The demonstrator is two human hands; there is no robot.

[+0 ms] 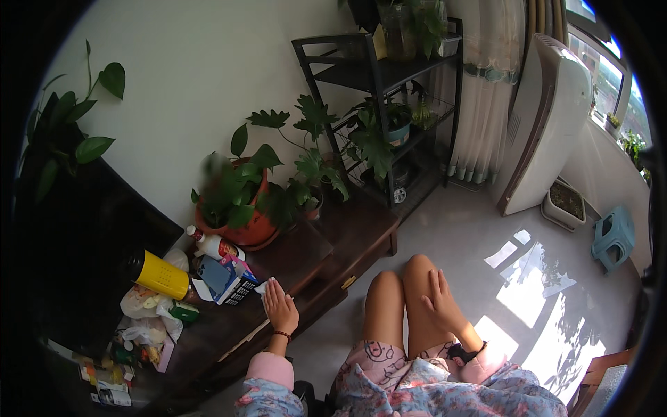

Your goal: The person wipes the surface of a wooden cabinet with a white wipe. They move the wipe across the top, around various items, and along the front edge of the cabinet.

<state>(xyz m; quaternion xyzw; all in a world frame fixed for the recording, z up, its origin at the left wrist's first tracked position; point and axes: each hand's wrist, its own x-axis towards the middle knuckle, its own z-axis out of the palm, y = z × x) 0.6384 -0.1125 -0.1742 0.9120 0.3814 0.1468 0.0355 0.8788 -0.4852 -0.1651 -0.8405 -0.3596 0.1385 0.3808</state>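
Observation:
My left hand (281,309) lies flat over a white wipe or cloth (262,288), pressing it on the top of a dark wooden TV cabinet (237,324) near its front edge. Only the wipe's edges show past my fingers. Just beyond my fingertips sits an open cardboard box (237,281) with blue items in it. A white bottle with a red label (221,247) stands behind the box. My right hand (442,307) rests on my right thigh, holding nothing, its fingers partly spread.
A yellow canister (162,275) leans beside plastic bags (148,313) and small packages at the left. Behind them stands a black TV (99,229). An orange plant pot (252,229) occupies the cabinet's far part. Past it rises a black shelf (383,99); a blue stool (614,237) is at right.

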